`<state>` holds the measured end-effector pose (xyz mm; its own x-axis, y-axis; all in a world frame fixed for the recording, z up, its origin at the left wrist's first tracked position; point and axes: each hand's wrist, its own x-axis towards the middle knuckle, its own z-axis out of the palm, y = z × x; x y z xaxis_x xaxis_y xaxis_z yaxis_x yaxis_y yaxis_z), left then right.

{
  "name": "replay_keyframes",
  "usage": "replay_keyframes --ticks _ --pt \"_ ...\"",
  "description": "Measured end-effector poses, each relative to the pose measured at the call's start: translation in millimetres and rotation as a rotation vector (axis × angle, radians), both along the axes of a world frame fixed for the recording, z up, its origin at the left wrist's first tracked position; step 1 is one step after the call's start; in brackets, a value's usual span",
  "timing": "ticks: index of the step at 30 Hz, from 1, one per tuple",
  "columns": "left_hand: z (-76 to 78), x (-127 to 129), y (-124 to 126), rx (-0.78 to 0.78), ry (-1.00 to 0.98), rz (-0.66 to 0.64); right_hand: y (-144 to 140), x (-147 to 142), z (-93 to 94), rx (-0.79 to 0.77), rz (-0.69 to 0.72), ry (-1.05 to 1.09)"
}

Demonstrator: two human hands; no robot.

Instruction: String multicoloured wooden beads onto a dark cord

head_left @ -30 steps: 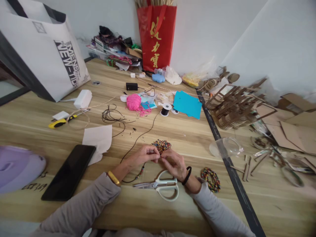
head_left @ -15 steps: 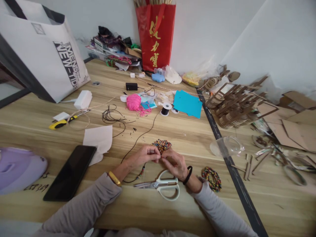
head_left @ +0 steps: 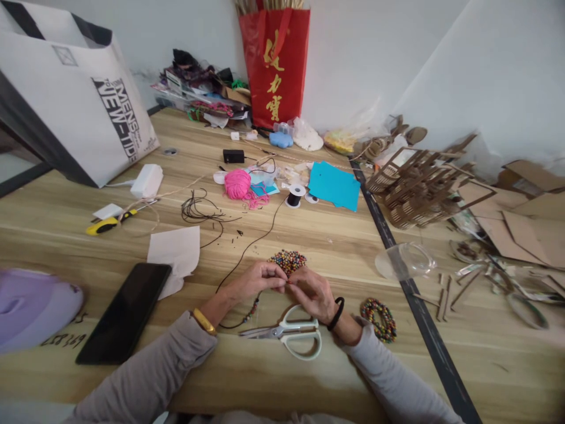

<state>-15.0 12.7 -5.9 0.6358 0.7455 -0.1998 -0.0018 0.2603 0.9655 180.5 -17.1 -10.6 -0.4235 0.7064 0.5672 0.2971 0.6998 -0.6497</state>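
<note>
My left hand (head_left: 262, 278) is closed in a pinch on the end of a thin black cord (head_left: 233, 325). Several coloured beads (head_left: 251, 310) are strung on this cord below the left fingers. My right hand (head_left: 313, 293) pinches a tiny reddish bead (head_left: 289, 281), its fingertips meeting those of the left. Just beyond the fingers lies a heap of loose multicoloured beads (head_left: 286, 259). Scissors (head_left: 282, 333) with pale handles rest under and in front of the right hand. A coiled bead string (head_left: 378, 320) lies right of my right wrist.
The cord runs back to a white spool (head_left: 295, 195). A phone (head_left: 126, 314), paper (head_left: 174, 253) and a yellow cutter (head_left: 103, 226) are on the left. Pink yarn (head_left: 238, 184) and blue sheets (head_left: 334, 186) lie farther back. A clear plastic cup (head_left: 399, 261) lies at right.
The view has shifted very slightly. Both hands keep the same pinched pose at nearly the same spot, and nothing else has visibly moved.
</note>
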Motion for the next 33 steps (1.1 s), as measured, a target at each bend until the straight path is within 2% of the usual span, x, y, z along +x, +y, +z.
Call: replay_keyframes --ticks 8,33 --pt "-2.7 0.5 0.1 -0.059 -0.063 -0.009 -0.2 -0.6 -0.4 0.008 -0.009 -0.017" --pt "-2.2 1.1 -0.2 -0.05 -0.078 -0.003 0.0 1.0 -4.2 0.0 0.016 -0.009"
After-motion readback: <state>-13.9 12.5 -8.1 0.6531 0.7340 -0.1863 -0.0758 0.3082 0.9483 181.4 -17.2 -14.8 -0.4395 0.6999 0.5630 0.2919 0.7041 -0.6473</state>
